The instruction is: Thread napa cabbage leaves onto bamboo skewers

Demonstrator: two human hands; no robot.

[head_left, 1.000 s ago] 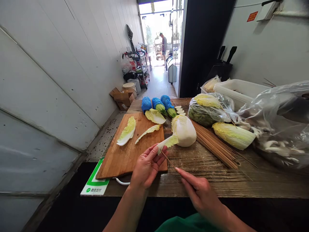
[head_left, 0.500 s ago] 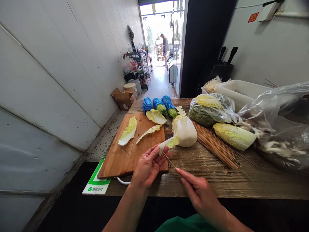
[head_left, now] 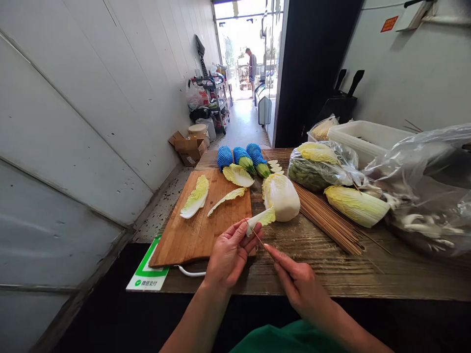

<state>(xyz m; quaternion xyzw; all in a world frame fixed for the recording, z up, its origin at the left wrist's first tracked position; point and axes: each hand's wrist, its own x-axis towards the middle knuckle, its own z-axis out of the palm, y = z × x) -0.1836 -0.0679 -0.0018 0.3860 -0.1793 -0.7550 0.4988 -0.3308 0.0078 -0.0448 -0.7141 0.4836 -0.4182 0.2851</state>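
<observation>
Between the thumb and fingers of my left hand (head_left: pixel 230 252) is the white base of a napa cabbage leaf (head_left: pixel 265 218), its yellow-green tip pointing right. My right hand (head_left: pixel 298 279) pinches a thin wooden skewer (head_left: pixel 262 241), whose far end crosses the leaf base at my left fingertips. Whether it passes fully through is hard to make out. Just beyond the leaf sits a napa cabbage head (head_left: pixel 281 198). On the wooden cutting board (head_left: pixel 180 242) lie several loose leaves, one of them a pale leaf (head_left: pixel 195 197) on the left.
A bundle of skewers (head_left: pixel 327 218) lies right of the cabbage, beside a cabbage piece (head_left: pixel 356 205). Blue-netted squashes (head_left: pixel 243 159) line the far edge. Bagged greens (head_left: pixel 312 171), a white bin (head_left: pixel 368 135) and a bag of mushrooms (head_left: pixel 427 220) crowd the right.
The skewer's tip now reaches past the upper edge of the leaf base. The leaf has shifted slightly right, and my right hand has come slightly closer to my left.
</observation>
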